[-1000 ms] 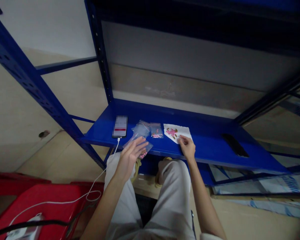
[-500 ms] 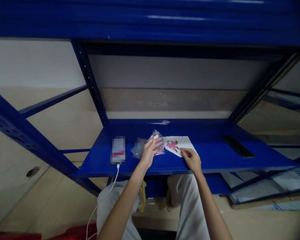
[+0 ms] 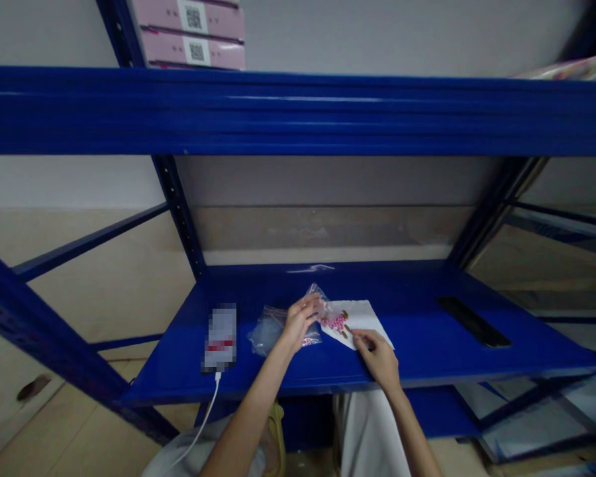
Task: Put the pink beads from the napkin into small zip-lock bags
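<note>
My left hand (image 3: 298,322) is closed on a small clear plastic bag (image 3: 322,299), holding it just above the blue shelf (image 3: 417,344). To its right lies a white paper (image 3: 367,317) with a heap of small pink and brown pieces (image 3: 338,322) on it. At the near edge of that paper my right hand (image 3: 377,354) rests with its fingers curled and pinched together. What the fingers pinch is too small to make out. More clear bags (image 3: 267,331) lie in a small pile left of my left hand.
A phone (image 3: 220,336) lies on the shelf's left part with a white cable (image 3: 198,427) hanging off the front edge. A dark flat object (image 3: 471,320) lies at the right. A blue shelf beam (image 3: 298,109) crosses overhead, with pink boxes (image 3: 191,30) above it.
The view has tilted up, showing the upper shelf. My left hand has moved from the shelf's front edge to the bags and lifted one toward the paper. My right hand stayed by the paper.
</note>
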### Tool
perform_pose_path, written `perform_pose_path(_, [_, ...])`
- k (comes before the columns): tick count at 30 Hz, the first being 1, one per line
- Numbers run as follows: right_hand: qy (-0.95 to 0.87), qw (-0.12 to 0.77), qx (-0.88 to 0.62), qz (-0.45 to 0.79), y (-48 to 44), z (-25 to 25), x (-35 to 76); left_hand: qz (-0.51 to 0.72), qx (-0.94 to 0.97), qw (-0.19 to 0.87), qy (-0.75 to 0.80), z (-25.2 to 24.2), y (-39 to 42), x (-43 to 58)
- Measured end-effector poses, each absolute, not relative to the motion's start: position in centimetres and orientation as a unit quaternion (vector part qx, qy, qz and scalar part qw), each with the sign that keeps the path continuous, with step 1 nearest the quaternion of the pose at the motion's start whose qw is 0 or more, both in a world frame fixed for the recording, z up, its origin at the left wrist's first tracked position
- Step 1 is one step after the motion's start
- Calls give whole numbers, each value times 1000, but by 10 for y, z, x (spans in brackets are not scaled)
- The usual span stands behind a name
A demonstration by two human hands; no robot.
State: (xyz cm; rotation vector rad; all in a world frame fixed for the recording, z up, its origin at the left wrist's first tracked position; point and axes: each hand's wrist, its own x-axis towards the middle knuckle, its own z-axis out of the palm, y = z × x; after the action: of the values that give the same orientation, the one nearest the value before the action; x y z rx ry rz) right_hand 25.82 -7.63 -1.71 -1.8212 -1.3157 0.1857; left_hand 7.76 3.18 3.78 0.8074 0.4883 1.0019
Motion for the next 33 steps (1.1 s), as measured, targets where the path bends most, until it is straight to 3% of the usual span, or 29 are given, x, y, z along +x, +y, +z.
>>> perform_pose_path(3, [-498, 450, -733, 114, -75, -8, 256, 446, 412, 754, 250, 40, 26, 85])
perform_pose_path(8, [-459, 569, -646, 219, -62, 15, 249, 375, 488, 744, 259, 45, 8, 97])
perform_pose_path(12, [-487, 606, -547, 310, -50, 19, 244, 337, 530, 738, 246, 41, -5, 105])
perform_pose_path(15, [-472, 618, -546, 310, -47, 13, 244, 316, 566, 712, 269, 35, -11, 109])
perform_pose_path(22, [-445, 633, -544, 325, -47, 8, 235, 467, 576, 555, 377, 25, -10, 105])
perform_pose_path(33, [-455, 638, -534, 317, -36, -2, 199, 532, 557, 471, 430, 7, -9, 91])
